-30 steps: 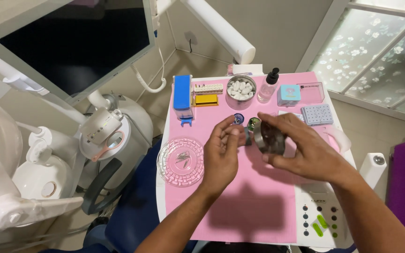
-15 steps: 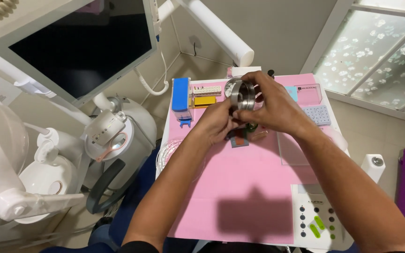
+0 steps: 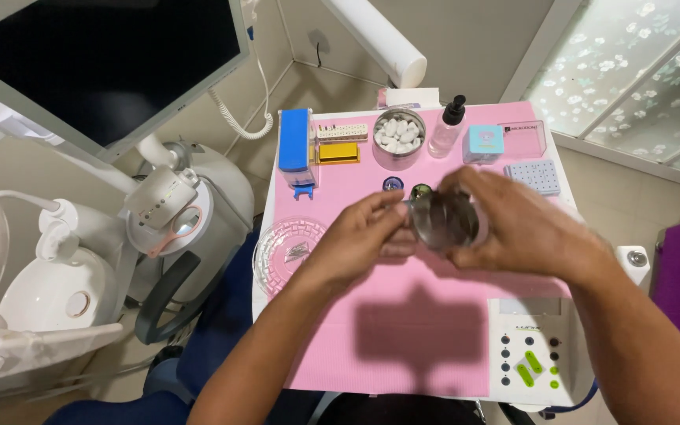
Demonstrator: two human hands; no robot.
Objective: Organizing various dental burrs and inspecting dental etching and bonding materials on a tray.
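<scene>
A: Head cam. What's w/ the hands?

B: Both are on one small round metal container (image 3: 444, 222), held above the pink mat (image 3: 403, 330), approx. mid-tray. Right hand (image 3: 525, 232) is cupped around its right side, fingers curled over the top, thumb below, a closed grasp. Left hand (image 3: 360, 240) is narrow, fingertips pinched against the container's left edge.

A: Container on the mat or lifted?

B: Lifted, I think; it's blurred, so can't tell if it's open or lidded. The hands' shadow falls on the mat nearer the person.

A: Things around?

B: Just behind the hands: two small dark round caps (image 3: 393, 183), close together. Left edge: clear patterned glass dish (image 3: 286, 250), partly under the left wrist. Back row, l. to r.: blue box (image 3: 294, 140), yellow strip (image 3: 338, 153), metal bowl of white cotton rolls (image 3: 399, 135), clear pump bottle (image 3: 444, 130), light-blue box (image 3: 485, 141), perforated grey block (image 3: 533, 175). Front right: white control panel w/ green buttons (image 3: 530, 354).

A: Off the tray?

B: Dark monitor (image 3: 96, 63) top left.
</scene>
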